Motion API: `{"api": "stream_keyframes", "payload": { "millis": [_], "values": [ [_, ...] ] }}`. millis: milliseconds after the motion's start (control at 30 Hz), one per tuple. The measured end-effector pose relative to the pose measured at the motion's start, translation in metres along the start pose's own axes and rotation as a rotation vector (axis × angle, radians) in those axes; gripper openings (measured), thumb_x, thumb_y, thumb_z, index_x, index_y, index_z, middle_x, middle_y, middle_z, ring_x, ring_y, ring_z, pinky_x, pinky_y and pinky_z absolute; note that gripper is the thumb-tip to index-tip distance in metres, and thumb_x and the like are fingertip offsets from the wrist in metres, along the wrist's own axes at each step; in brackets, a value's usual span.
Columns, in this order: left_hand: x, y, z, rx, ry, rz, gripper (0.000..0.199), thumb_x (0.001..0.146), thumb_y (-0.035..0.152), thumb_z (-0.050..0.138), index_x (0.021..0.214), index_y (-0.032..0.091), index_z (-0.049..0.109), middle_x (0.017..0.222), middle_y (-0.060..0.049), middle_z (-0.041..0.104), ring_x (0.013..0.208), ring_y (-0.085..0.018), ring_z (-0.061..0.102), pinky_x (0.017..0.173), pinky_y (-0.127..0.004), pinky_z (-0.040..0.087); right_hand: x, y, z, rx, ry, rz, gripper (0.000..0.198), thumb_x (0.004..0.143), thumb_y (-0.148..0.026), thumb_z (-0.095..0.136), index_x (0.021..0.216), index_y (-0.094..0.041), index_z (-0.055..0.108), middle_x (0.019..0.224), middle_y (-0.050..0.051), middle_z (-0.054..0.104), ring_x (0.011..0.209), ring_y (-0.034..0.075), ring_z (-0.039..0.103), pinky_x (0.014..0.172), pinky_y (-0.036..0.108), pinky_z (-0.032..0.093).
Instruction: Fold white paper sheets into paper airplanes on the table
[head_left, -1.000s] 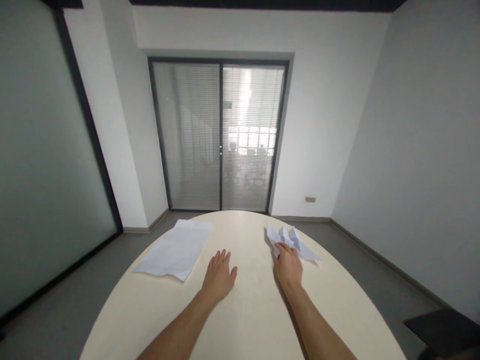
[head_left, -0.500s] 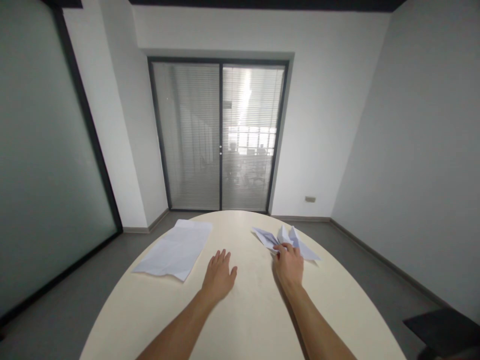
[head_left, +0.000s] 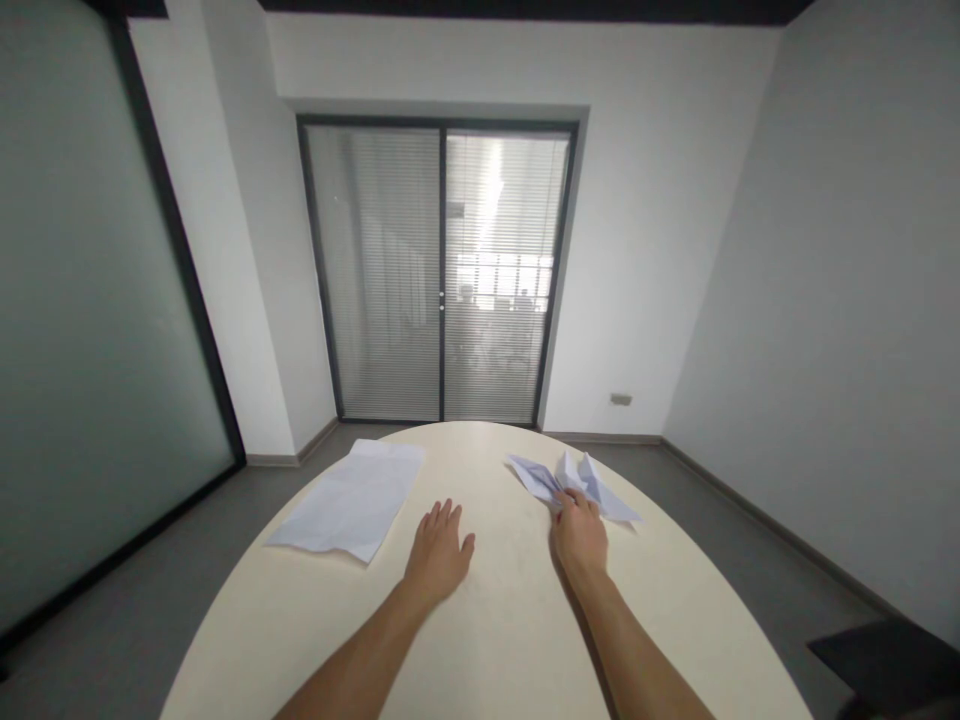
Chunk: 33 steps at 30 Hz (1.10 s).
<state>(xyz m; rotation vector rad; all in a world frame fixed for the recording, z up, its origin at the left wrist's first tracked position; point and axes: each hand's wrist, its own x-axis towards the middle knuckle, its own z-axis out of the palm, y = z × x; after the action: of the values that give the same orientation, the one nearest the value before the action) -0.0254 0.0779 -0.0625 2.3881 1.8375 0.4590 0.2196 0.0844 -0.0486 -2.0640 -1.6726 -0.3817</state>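
My left hand (head_left: 439, 553) lies flat on the table, palm down, with its fingers stretched forward and the thumb apart; it holds nothing. To its left is a white sheet of paper (head_left: 356, 495), slightly creased, its near edge curling up a little. On the right, my right hand (head_left: 580, 530) is closed at the near side of a folded white paper (head_left: 600, 490) with pointed, wing-like flaps, some standing up. The fingertips pinch its near middle, and the hand hides that part of the folds.
Both papers rest on a round cream table (head_left: 495, 640). Beyond its far edge stands a glass door (head_left: 442, 270) with blinds. A dark flat object (head_left: 885, 655), perhaps part of a chair, is at the lower right.
The fingers of my right hand have drawn in closer together at the folded paper. My left hand and the flat sheet stay where they were.
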Motion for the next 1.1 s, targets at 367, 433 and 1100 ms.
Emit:
{"api": "stream_keyframes", "payload": {
  "millis": [367, 433, 1100],
  "values": [
    [0.0, -0.001, 0.002, 0.011, -0.02, -0.007, 0.06, 0.096, 0.042, 0.032, 0.147, 0.011, 0.041, 0.157, -0.012, 0.033, 0.146, -0.028, 0.025, 0.12, -0.043, 0.019, 0.003, -0.001, -0.002, 0.235, -0.176, 0.277, 0.043, 0.098, -0.036, 0.033, 0.13, -0.024, 0.059, 0.108, 0.011, 0.072, 0.097, 0.024, 0.068, 0.081, 0.032, 0.048],
    [0.0, -0.002, 0.004, 0.01, -0.017, -0.006, 0.06, 0.096, 0.042, 0.031, 0.147, 0.011, 0.041, 0.157, -0.011, 0.033, 0.146, -0.028, 0.025, 0.12, -0.043, 0.018, 0.002, -0.001, -0.003, 0.235, -0.183, 0.296, 0.045, 0.098, -0.04, 0.032, 0.13, -0.023, 0.059, 0.105, 0.012, 0.073, 0.096, 0.024, 0.068, 0.079, 0.033, 0.048],
    [0.0, 0.0, 0.0, 0.005, -0.004, -0.002, 0.059, 0.096, 0.042, 0.034, 0.145, 0.011, 0.044, 0.156, -0.012, 0.035, 0.146, -0.029, 0.026, 0.119, -0.042, 0.019, -0.001, -0.017, -0.023, 0.081, -0.076, 0.101, 0.036, 0.097, -0.031, 0.037, 0.12, -0.022, 0.063, 0.099, 0.011, 0.072, 0.092, 0.024, 0.066, 0.081, 0.034, 0.045]
  ]
}}
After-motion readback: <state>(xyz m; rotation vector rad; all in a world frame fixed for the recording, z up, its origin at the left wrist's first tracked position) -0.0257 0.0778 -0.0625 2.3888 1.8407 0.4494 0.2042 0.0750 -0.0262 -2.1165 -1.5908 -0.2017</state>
